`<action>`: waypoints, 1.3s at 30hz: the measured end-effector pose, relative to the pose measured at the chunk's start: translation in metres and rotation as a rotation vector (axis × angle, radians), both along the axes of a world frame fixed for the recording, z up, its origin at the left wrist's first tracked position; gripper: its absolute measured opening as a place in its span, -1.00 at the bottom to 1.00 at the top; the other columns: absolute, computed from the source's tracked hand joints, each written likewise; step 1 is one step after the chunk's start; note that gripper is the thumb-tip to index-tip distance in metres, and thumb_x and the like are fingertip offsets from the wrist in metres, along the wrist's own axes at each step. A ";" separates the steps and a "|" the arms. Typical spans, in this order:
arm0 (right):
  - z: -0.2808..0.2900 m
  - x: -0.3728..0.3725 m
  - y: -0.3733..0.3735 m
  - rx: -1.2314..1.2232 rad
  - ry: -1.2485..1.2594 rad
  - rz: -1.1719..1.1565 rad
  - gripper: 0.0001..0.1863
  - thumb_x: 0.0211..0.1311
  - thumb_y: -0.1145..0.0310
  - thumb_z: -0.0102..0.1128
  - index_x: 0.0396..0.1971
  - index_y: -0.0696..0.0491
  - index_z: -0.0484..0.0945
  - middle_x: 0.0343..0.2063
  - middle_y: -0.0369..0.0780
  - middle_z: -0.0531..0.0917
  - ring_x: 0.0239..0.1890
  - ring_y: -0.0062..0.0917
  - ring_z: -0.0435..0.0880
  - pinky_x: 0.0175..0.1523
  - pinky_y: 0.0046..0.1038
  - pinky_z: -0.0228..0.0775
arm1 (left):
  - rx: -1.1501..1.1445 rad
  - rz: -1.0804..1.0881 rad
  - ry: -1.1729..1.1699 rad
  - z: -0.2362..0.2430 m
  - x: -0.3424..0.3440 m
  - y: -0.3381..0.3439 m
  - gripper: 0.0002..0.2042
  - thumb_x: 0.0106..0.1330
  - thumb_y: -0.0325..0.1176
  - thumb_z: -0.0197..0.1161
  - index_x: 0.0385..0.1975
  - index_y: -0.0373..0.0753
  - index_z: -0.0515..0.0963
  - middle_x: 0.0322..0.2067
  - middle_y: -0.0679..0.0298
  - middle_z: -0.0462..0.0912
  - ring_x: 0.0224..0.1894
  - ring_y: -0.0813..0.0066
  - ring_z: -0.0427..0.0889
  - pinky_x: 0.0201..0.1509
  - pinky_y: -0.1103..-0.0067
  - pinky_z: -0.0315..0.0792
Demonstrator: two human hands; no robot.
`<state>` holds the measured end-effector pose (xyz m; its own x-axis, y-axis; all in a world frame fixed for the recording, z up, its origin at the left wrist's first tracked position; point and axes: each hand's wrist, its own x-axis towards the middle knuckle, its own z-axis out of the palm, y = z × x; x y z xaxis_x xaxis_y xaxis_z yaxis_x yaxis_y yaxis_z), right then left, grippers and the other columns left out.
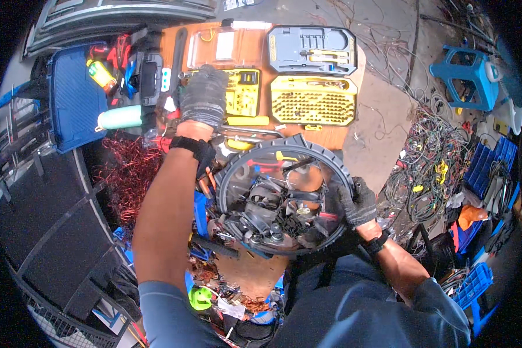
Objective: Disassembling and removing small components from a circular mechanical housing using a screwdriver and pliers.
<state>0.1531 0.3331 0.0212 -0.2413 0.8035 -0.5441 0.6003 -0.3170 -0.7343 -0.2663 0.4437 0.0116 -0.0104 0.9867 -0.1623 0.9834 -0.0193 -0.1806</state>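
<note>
My gloved left hand [204, 95] reaches over a yellow tool case [245, 95] on the wooden board [345, 136]; its fingers are curled, with whatever they grip hidden beneath. My gloved right hand [358, 202] grips the right side of a large round container [284, 145] with a dark ridged rim, full of black parts [264, 203], small hardware and a copper-coloured disc [307, 177]. Right of my left hand lie a yellow case of small bits [312, 104] and, behind it, a grey open tool case [312, 46]. A yellow-handled tool [238, 143] lies between that hand and the container.
A blue tray [69, 98], mint bottle [119, 118] and red wire heap [127, 174] are at the left, above black panels [52, 226]. A cable tangle [423, 162], blue stool [464, 75] and blue crates [481, 168] crowd the right. Scrap [249, 301] lies below the container.
</note>
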 end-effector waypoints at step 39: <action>-0.009 0.014 0.014 -0.585 0.434 -0.134 -0.69 0.25 0.32 0.34 -0.10 0.19 0.60 -0.34 -0.25 0.73 -0.36 -0.61 0.67 -0.19 -0.55 0.53 | 0.528 1.538 -1.493 -0.013 0.165 -0.430 -0.40 0.43 -0.28 0.24 0.43 -0.15 0.21 0.24 0.23 0.39 -0.06 0.34 0.59 -0.09 0.52 0.58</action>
